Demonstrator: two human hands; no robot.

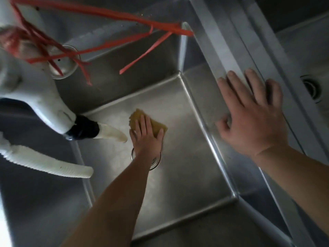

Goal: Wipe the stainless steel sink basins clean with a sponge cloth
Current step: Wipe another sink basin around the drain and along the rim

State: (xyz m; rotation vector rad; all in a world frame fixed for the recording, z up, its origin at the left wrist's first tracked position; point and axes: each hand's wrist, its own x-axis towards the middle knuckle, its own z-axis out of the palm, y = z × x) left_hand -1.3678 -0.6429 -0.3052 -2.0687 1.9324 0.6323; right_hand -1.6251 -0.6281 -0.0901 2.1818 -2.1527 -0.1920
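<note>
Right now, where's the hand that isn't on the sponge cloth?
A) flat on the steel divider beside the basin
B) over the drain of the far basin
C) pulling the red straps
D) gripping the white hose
A: the right hand lies flat, fingers straight, on the divider, while the left hand presses the sponge cloth on the basin floor.

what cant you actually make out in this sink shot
Head view, the only one:
- Drain of the basin being wiped: mostly covered by the left forearm.
- Sponge cloth: its middle lies under the left hand, so its full shape is unknown.
- Right-hand basin: cut off by the frame edge; the right hand rests on the divider.
- White hose: its start runs off the left edge.
</note>
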